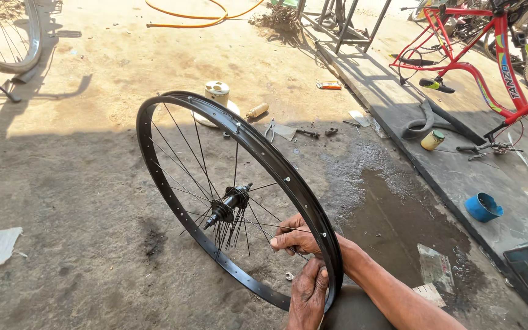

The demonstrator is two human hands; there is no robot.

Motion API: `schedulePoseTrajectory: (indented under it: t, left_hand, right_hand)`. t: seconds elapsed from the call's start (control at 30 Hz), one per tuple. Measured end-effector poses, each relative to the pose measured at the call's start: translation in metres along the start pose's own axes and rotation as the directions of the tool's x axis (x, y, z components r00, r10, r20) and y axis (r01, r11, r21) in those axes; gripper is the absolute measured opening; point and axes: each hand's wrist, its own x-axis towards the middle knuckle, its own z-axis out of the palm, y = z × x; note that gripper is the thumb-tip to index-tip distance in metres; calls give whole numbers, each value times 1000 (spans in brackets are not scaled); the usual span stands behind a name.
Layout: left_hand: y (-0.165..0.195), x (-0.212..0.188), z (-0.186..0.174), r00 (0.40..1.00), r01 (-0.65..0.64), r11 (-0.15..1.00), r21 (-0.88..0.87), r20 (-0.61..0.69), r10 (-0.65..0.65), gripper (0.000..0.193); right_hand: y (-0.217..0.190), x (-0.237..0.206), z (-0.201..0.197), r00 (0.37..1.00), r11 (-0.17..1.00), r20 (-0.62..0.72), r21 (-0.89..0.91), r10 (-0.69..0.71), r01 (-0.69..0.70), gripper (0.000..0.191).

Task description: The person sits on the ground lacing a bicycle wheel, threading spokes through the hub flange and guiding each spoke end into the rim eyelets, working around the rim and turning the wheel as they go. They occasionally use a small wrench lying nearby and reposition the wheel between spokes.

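**Around the red bicycle**

You have a red bicycle (478,67) standing at the upper right. Just below its frame sit a small yellow tin with a green lid (432,140) and a loop of black inner tube (420,122). Farther below it lies a blue bowl (483,207). Well to its left, pliers (269,130) and a white roll (217,93) rest on the ground; an orange hose (197,17) curls beyond.

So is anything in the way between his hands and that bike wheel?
Nothing visible. The left hand grips the black rim at its near edge, and the right hand reaches through the wheel, fingers on a spoke. Both already touch it.
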Motion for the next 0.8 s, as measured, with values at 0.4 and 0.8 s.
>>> schedulePoseTrajectory:
  t: [0.4, 0.8]
  left_hand:
    - [-8, 5, 6, 1000, 22, 1000, -2, 12, -22, 30]
    - [1, 8, 5, 989, 136, 986, -97, 73, -130, 33]
  right_hand:
    - [20, 7, -14, 999, 999, 12, 12, -42, 42, 25]
    - [20, 8, -19, 995, 993, -15, -63, -97, 96, 28]
